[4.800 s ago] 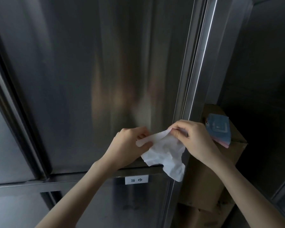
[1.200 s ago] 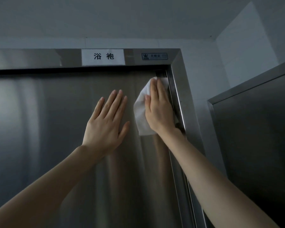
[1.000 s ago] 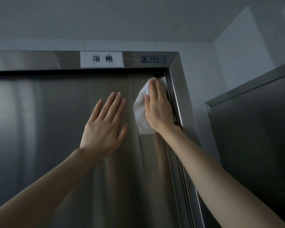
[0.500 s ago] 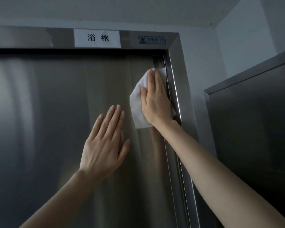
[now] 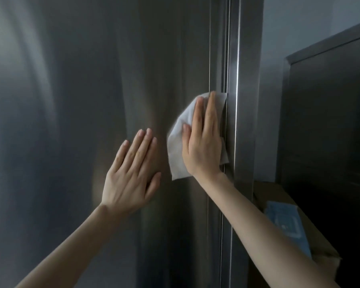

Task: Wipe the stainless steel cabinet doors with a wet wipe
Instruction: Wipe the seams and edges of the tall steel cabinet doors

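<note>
Steel door (image 5: 71, 100) | your right hand (image 5: 203, 142) presses wipe (image 5: 176, 154) flat by its edge | left hand (image 5: 131, 175) flat, fingers straight, beside it

Count from the head view:
- Grips: 2 in shot, left grip (image 5: 131, 179) and right grip (image 5: 204, 146).
- Left grip showed 5 digits. Right grip's digit count couldn't be read.
- Wet wipe (image 5: 176, 154): 1, white. Couldn't tell whether it was a single layer or folded.
- Steel: 1 cabinet door (image 5: 71, 100) filled the left, 1 frame upright (image 5: 243, 80) stood right of it, and 1 second cabinet (image 5: 330, 121) was further right, dark.
- Lower right: 1 cardboard box (image 5: 324, 258), with 1 blue packet (image 5: 287, 225) on top.
</note>
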`<state>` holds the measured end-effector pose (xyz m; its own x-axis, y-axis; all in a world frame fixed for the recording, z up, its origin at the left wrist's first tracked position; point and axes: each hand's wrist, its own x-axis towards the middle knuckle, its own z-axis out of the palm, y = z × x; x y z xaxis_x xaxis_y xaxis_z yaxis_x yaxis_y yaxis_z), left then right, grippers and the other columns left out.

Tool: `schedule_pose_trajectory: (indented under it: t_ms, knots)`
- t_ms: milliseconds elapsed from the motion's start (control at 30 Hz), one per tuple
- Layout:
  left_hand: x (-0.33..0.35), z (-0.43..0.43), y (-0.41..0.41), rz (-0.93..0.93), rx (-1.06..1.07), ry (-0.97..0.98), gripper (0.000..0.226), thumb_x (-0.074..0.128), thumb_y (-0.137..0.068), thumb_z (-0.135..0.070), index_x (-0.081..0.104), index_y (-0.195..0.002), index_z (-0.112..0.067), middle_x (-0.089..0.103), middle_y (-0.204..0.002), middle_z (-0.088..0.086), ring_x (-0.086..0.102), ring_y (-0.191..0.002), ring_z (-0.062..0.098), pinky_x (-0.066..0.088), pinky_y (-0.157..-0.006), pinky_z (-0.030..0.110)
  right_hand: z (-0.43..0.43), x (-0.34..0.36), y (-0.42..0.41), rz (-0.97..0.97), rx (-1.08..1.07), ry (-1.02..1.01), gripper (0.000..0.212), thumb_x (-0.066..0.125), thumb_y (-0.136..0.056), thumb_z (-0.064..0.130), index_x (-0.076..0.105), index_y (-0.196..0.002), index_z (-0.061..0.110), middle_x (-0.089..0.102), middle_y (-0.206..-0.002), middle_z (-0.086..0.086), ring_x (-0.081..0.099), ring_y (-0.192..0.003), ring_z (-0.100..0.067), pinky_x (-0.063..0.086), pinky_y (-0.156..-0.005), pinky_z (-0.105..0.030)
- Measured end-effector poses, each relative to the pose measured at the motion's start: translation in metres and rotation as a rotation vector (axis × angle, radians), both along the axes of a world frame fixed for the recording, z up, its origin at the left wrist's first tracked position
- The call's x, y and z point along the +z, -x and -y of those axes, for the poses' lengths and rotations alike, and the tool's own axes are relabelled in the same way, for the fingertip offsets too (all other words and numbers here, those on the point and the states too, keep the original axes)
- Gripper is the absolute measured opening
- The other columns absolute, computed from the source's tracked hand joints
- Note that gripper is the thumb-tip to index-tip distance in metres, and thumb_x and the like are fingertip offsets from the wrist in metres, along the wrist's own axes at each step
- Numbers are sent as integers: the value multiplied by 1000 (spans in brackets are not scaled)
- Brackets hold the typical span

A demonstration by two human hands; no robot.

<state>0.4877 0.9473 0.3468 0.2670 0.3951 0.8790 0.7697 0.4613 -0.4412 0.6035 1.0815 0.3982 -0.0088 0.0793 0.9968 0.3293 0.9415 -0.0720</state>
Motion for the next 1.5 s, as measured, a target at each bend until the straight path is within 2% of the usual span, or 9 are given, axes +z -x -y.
schedule_pose_trajectory:
  t_ms: [233,467,600,767,1000,1100,1233,1333,1500]
  knots:
    - [-19,-6,-9,75,-3,-47,69,35,-98,-37,13,-153,-1,11,-159,15,7,-149,26,6,-123,42,10,-145,-15,111,34,38,51,36,-98,26,26,-137,-5,24,-144,-30,22,-136,-33,42,-103,-47]
    - [-20,-8,-6,51,-34,-66,66,32,-100,-37,19,-151,2,18,-158,19,14,-148,31,6,-123,42,0,-91,-5,1,89,36,51,29,-102,27,26,-139,-7,24,-146,-31,24,-138,-34,43,-102,-46]
    - [-40,-10,-5,42,-67,-50,65,32,-100,-36,17,-152,0,12,-159,14,8,-150,27,5,-122,40,3,-149,-3,8,46,79,53,27,-103,30,10,-146,4,16,-148,-22,12,-142,-21,29,-113,-34]
    - [-109,-4,-1,15,-101,64,63,37,-99,-28,19,-153,0,13,-160,15,12,-150,26,11,-122,42,17,-267,-23,217,19,133,59,22,-102,33,-8,-149,14,19,-143,-25,38,-129,-43,43,-103,-42]
    - [-130,-3,7,-31,-100,71,63,40,-99,-27,21,-152,0,6,-163,13,15,-149,27,12,-122,41,-2,-193,-6,25,109,84,56,22,-102,31,-4,-150,16,18,-146,-24,16,-142,-25,22,-115,-26]
    - [-130,-1,7,-19,-107,68,62,40,-99,-27,21,-152,0,5,-163,12,14,-149,27,12,-122,42,4,-216,-6,33,111,131,56,25,-102,29,-3,-150,16,18,-146,-23,17,-141,-25,21,-115,-27]
    - [-129,-1,5,-13,-126,71,61,38,-99,-25,21,-152,0,5,-162,12,14,-149,26,12,-122,41,20,-306,-17,171,85,285,58,26,-102,33,0,-150,15,17,-148,-22,29,-135,-34,33,-110,-36]
    - [-130,-2,5,-17,-121,63,61,39,-99,-25,21,-152,0,6,-162,12,14,-149,26,12,-122,41,32,-366,-31,303,72,468,55,31,-102,34,15,-146,6,14,-151,-18,39,-130,-38,49,-94,-44]
    - [-129,-2,5,-14,-105,57,62,39,-99,-25,20,-153,0,10,-161,13,11,-150,26,11,-122,41,45,-377,-37,438,-41,584,53,34,-99,29,25,-140,-4,27,-146,-25,51,-120,-42,56,-82,-41]
